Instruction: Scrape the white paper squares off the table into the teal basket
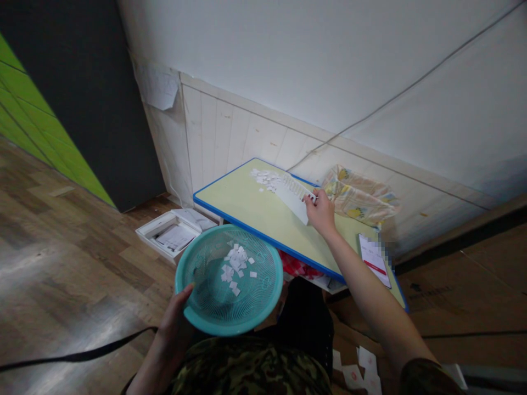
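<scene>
My left hand (178,307) grips the left rim of a teal plastic basket (269,299), with the thumb over the edge and the other fingers hidden below. Small white paper pieces (236,260) lie scattered inside the basket. Over the yellow-green tabletop (234,195) with a blue edge, my right hand (321,211) is closed on the right end of a flat white sheet (291,200). A row of slot-like marks runs along the sheet's upper side. Its far end meets a pile of small white paper pieces (265,178) at the table's back left.
A phone (374,260) lies at the table's right end. Behind the table stands a patterned fabric bin (358,195) against the wall. An open white box (171,236) sits left of the table. Cardboard (461,285) is at the right, with papers (362,370) below.
</scene>
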{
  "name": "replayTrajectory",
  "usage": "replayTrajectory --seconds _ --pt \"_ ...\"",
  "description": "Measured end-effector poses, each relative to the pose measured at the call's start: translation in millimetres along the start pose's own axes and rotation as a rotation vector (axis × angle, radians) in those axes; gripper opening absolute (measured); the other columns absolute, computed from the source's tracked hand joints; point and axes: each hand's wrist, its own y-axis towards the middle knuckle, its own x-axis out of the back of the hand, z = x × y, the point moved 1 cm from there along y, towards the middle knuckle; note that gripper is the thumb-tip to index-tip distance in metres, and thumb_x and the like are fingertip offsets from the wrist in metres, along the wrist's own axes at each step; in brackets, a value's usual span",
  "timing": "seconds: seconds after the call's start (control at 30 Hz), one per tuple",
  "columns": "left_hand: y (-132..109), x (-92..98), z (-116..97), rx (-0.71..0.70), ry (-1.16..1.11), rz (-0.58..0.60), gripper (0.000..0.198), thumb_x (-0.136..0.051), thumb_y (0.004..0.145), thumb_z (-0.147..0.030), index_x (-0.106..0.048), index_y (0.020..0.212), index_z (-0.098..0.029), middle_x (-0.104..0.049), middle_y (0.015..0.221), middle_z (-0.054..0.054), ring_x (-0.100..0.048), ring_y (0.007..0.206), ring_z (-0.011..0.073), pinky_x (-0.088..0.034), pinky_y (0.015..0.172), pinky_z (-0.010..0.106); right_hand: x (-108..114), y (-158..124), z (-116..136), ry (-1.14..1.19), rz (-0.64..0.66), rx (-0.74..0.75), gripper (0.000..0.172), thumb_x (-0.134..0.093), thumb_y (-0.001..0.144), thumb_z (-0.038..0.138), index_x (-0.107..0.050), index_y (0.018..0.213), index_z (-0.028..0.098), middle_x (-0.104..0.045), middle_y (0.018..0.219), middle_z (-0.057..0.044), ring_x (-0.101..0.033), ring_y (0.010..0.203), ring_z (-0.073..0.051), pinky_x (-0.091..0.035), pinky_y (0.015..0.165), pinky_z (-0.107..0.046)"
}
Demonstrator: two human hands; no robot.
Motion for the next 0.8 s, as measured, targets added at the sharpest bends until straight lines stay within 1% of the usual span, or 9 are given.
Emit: replayTrajectory --seconds 0.07,0.13,0.27,0.37,0.5,0.6,0.7,0.8 --pt "1 -0.6 0 0.020 -0.020 -0.020 0.072 -0.076 0.084 -0.028 -0.058 0.153 -0.020 -0.080 0.123 0.014 -0.067 0.123 0.0442 -0.053 0.108 0.056 -4 3 0 -0.008 -0.001 -0.009 0.016 -0.056 0.090 0.040 -0.052 0.089 0.024 -0.060 0.071 0.001 -0.056 0.064 -0.021 -0.034 0.065 -0.032" --pt "1 -1.3 0 0.021 -0.038 -0.028 0.075 -0.075 0.083 -0.024 -0.055 0.155 -0.020 -0.081 0.122 0.013 -0.068 0.122 0.0442 -0.053 0.108 0.056 -11 4 6 -0.006 0.018 0.015 0.016 -0.054 0.092 0.040 -0.052 0.091 0.024 -0.062 0.073 0.000 -0.057 0.066 -0.022 -0.034 0.066 -0.032" --pt "-3 -4.9 -2 0.017 -0.053 0.028 0.077 -0.075 0.085 -0.022 -0.052 0.158 -0.021 -0.080 0.124 0.013 -0.067 0.124 0.0433 -0.052 0.109 0.055 -26 5 22 -0.021 0.077 0.109 0.015 -0.050 0.095 0.038 -0.054 0.097 0.024 -0.066 0.081 -0.004 -0.062 0.074 -0.025 -0.035 0.069 -0.033" --pt "-7 -8.2 -3 0.013 -0.052 0.012 0.076 -0.075 0.084 -0.021 -0.053 0.157 -0.021 -0.080 0.122 0.012 -0.067 0.124 0.0429 -0.052 0.109 0.054 -31 7 29 -0.042 0.123 0.123 0.015 -0.048 0.097 0.037 -0.054 0.101 0.024 -0.068 0.084 -0.005 -0.064 0.079 -0.027 -0.036 0.070 -0.033" --pt "-9 -11.3 -4 0.011 -0.045 -0.006 0.074 -0.073 0.085 -0.020 -0.054 0.156 -0.021 -0.081 0.122 0.011 -0.068 0.123 0.0423 -0.051 0.110 0.055 -32 10 35 -0.056 0.143 0.158 0.016 -0.048 0.098 0.037 -0.055 0.103 0.024 -0.069 0.084 -0.006 -0.065 0.079 -0.028 -0.035 0.070 -0.033" --pt "-8 -10.9 -3 0.001 -0.023 -0.009 0.072 -0.074 0.084 -0.023 -0.057 0.154 -0.020 -0.081 0.122 0.012 -0.068 0.123 0.0428 -0.050 0.111 0.056 -30 16 42 -0.080 0.146 0.196 0.017 -0.048 0.099 0.037 -0.056 0.104 0.023 -0.068 0.081 -0.006 -0.064 0.077 -0.028 -0.032 0.068 -0.032" --pt "-3 -7.2 -1 -0.026 -0.002 -0.031 0.072 -0.078 0.081 -0.026 -0.060 0.150 -0.018 -0.082 0.120 0.013 -0.067 0.124 0.0446 -0.051 0.110 0.056 -30 22 48 -0.086 0.161 0.240 0.015 -0.049 0.098 0.036 -0.056 0.103 0.023 -0.067 0.080 -0.006 -0.063 0.074 -0.027 -0.030 0.066 -0.032" --pt "4 -0.9 2 -0.046 -0.002 -0.050 0.074 -0.080 0.077 -0.027 -0.063 0.148 -0.019 -0.082 0.119 0.014 -0.067 0.125 0.0465 -0.053 0.107 0.058 -31 26 54 -0.082 0.179 0.273 0.012 -0.051 0.096 0.033 -0.056 0.102 0.024 -0.067 0.079 -0.005 -0.062 0.073 -0.026 -0.029 0.065 -0.031"
